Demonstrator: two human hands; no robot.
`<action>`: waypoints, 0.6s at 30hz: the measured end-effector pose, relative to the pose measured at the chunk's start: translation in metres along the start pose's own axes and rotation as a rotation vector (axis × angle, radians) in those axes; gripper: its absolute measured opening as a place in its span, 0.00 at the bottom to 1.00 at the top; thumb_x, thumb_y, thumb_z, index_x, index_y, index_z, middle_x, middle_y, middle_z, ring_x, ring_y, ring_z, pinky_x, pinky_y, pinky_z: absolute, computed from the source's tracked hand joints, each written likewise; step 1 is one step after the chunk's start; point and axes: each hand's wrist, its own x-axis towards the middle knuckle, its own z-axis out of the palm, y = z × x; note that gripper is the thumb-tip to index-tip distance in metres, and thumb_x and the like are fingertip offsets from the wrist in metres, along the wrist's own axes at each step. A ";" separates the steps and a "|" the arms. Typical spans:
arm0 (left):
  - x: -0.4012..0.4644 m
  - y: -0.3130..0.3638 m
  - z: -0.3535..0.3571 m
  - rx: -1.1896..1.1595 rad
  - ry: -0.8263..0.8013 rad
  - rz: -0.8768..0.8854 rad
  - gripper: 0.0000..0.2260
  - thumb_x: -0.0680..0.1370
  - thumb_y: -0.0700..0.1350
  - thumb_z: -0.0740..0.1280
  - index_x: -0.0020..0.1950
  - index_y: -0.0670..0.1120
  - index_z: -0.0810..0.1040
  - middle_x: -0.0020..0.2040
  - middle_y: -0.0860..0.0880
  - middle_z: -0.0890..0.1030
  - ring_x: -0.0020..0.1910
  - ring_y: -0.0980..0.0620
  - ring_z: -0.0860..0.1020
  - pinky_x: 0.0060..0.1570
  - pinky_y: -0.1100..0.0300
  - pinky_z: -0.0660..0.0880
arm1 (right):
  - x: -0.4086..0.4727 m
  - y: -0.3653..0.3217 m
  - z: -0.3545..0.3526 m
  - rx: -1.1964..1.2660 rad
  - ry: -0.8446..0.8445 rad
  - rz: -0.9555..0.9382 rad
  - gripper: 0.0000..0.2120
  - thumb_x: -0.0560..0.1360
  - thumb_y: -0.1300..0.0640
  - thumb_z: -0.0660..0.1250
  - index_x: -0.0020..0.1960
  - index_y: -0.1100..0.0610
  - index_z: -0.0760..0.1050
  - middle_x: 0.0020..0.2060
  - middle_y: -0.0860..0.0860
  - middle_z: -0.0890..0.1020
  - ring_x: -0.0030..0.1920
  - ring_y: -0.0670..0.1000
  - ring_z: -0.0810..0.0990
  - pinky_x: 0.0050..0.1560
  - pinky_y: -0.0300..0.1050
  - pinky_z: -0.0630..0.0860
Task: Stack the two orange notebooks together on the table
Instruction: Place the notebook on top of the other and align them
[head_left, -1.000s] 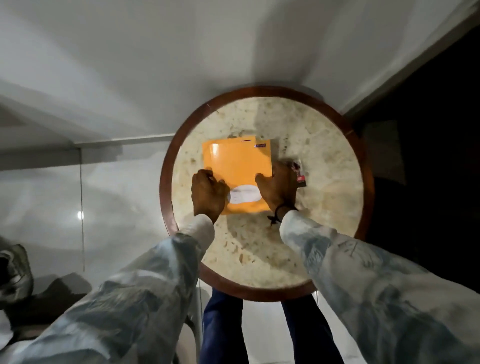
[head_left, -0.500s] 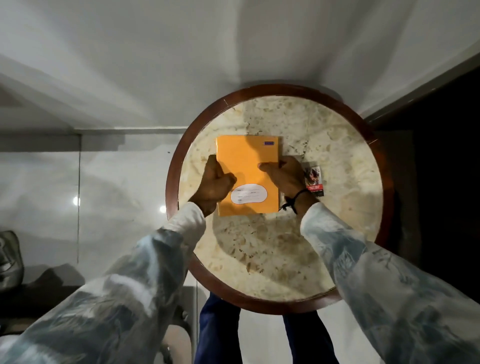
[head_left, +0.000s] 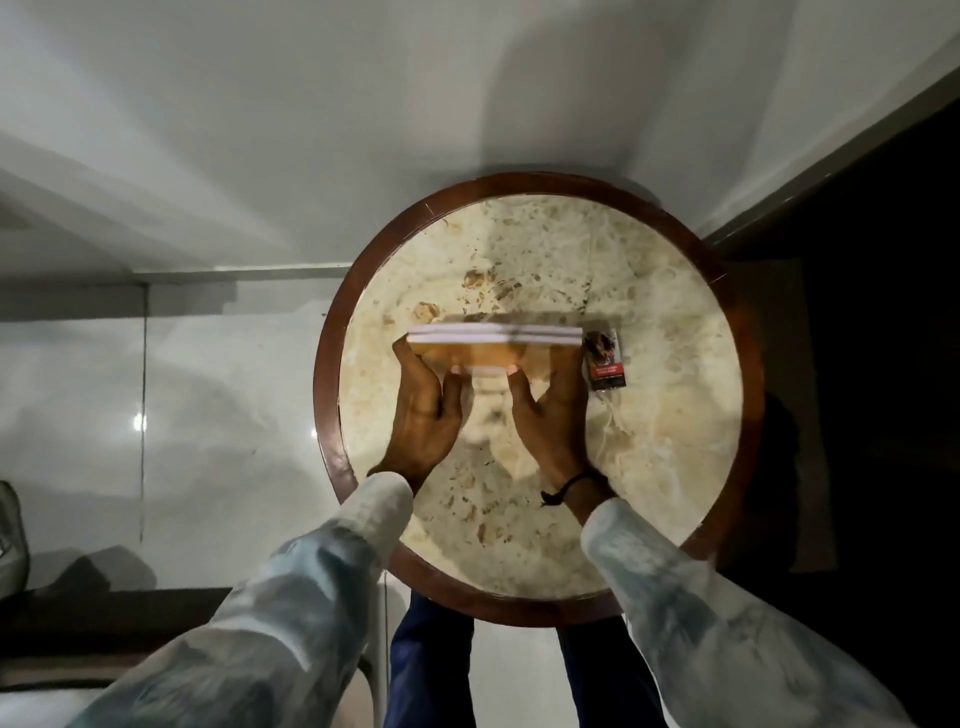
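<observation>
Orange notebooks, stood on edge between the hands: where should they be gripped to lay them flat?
Grip the orange notebooks at their two short ends, left hand from the left, right hand from the right; the page edges face up, so both stay pinched together.

Home interior: round marble side table, tiled floor.

Orange notebooks motion-blurred, tipped on edge; whether one or two, cannot tell. Fingertips of left hand and right hand hidden behind covers. Small packet print unreadable. Both sleeves cut off at bottom edge.
</observation>
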 end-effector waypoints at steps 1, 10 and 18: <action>0.003 -0.002 -0.002 0.012 0.013 -0.003 0.15 0.83 0.42 0.61 0.65 0.42 0.57 0.60 0.51 0.72 0.56 0.69 0.75 0.55 0.71 0.75 | 0.004 -0.002 0.000 -0.013 0.008 -0.014 0.31 0.79 0.62 0.70 0.77 0.67 0.61 0.69 0.55 0.76 0.65 0.40 0.74 0.68 0.29 0.71; 0.033 -0.007 -0.003 0.254 0.090 -0.411 0.24 0.72 0.38 0.73 0.67 0.38 0.74 0.61 0.37 0.75 0.61 0.41 0.74 0.57 0.60 0.71 | 0.047 -0.017 0.011 -0.383 -0.066 0.164 0.21 0.71 0.51 0.76 0.60 0.59 0.79 0.59 0.57 0.81 0.60 0.61 0.80 0.57 0.55 0.79; 0.037 -0.003 0.003 0.353 0.047 -0.500 0.20 0.73 0.42 0.75 0.63 0.39 0.76 0.64 0.38 0.74 0.63 0.38 0.74 0.62 0.55 0.73 | 0.059 -0.006 0.021 -0.494 -0.100 0.180 0.20 0.71 0.51 0.76 0.56 0.64 0.80 0.60 0.59 0.79 0.62 0.61 0.78 0.59 0.54 0.78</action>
